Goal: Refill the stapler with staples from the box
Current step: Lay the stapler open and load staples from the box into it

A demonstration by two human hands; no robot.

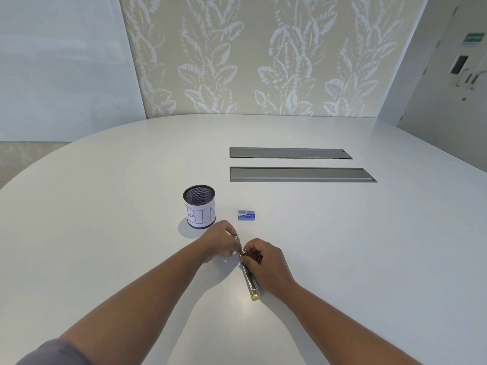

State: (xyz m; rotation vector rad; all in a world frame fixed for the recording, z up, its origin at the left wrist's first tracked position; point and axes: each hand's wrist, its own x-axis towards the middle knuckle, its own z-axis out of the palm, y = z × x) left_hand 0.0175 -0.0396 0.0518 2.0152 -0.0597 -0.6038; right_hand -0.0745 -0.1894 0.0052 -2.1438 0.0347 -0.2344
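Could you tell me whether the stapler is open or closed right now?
Open: the stapler lies flat with its metal arm swung out, both hands at its hinge.

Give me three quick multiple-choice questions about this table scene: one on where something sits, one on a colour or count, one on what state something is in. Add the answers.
1. Where is the staple box relative to the mesh cup marked BIN?
A. Inside the cup
B. On the table to the cup's right, apart from it
C. Under the stapler

2. How many long grey panels are set into the table?
A. One
B. Two
C. Four

3. What is the state of the stapler?
A. Lying shut, untouched
C. Standing in the cup
B. Opened out, held by both hands

Answers: 1 B, the small blue box lies alone beside the cup. 2 B, two parallel strips show behind the box. 3 B, the left hand holds the raised metal arm while the right hand grips the base on the table.
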